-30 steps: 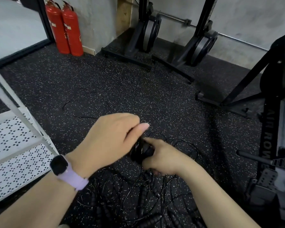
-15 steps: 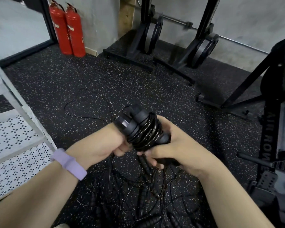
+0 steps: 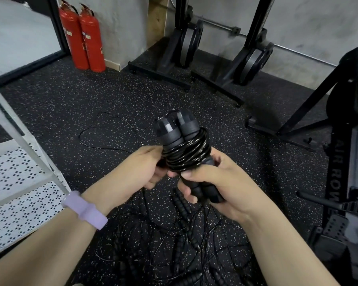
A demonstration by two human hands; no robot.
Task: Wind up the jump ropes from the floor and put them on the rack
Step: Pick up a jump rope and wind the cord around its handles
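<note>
The right hand [image 3: 211, 182] grips the paired handles of the wound jump rope [image 3: 184, 149] above the floor; the left hand [image 3: 145, 164] pinches its springy, slippery coils, likeliest to unwind unless clamped

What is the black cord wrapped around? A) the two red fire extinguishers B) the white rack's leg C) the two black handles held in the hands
C: the black cord coils around the two black handles, gripped by the right hand and touched by the left hand.

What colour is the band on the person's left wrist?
Light purple; the wristband shows clearly in the head view.
</note>
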